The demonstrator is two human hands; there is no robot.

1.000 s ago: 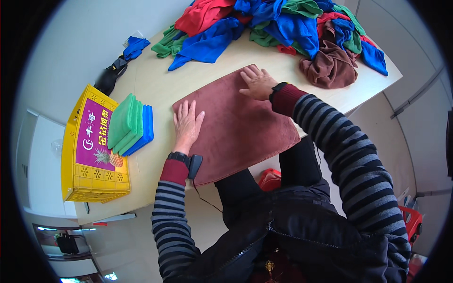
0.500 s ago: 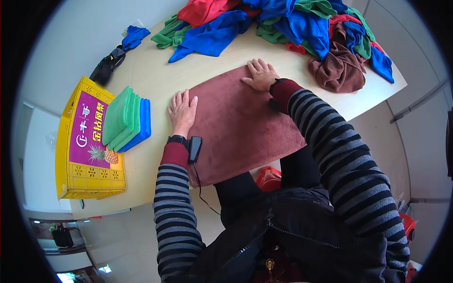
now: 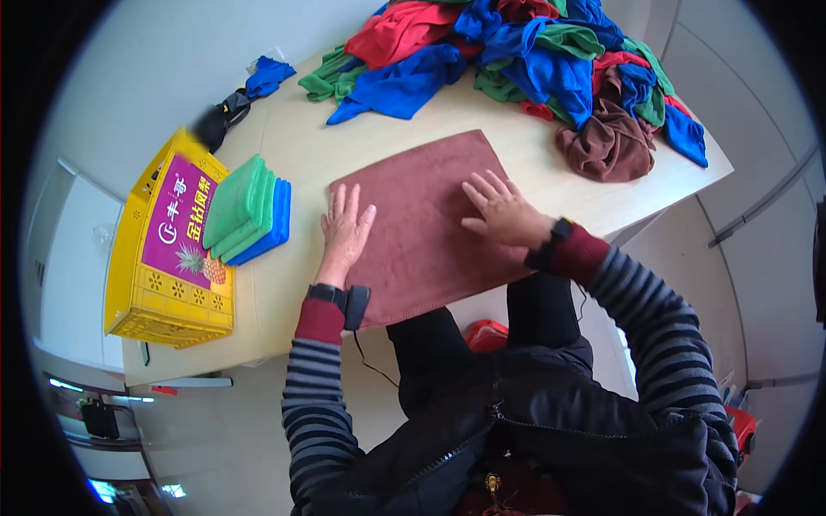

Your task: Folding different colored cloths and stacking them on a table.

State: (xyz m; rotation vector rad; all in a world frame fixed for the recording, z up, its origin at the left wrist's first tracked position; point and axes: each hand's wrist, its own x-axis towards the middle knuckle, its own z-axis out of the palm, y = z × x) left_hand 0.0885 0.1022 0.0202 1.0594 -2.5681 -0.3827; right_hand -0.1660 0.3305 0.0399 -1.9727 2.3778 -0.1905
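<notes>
A brown cloth towel [image 3: 430,228] lies spread flat on the table in front of me, its near edge hanging over the table's edge above my legs. Over its left side is my left hand [image 3: 346,234], fingers stretched and apart. My right hand [image 3: 506,211], also with fingers spread, is at the towel's right side, palm down. Neither hand grips anything. Whether the palms press on the cloth or hover just above it, I cannot tell.
A heap of crumpled red, blue, green and brown cloths [image 3: 525,64] covers the table's far side. At left, folded green cloths [image 3: 237,206] and blue ones [image 3: 274,228] rest against a yellow crate [image 3: 172,301]. A dark strap-like item [image 3: 225,119] and a blue cloth [image 3: 268,77] lie behind.
My right hand has moved from the towel's far right corner toward me, down its right side. My left hand has shifted slightly nearer and stays at the left side. The towel remains flat.
</notes>
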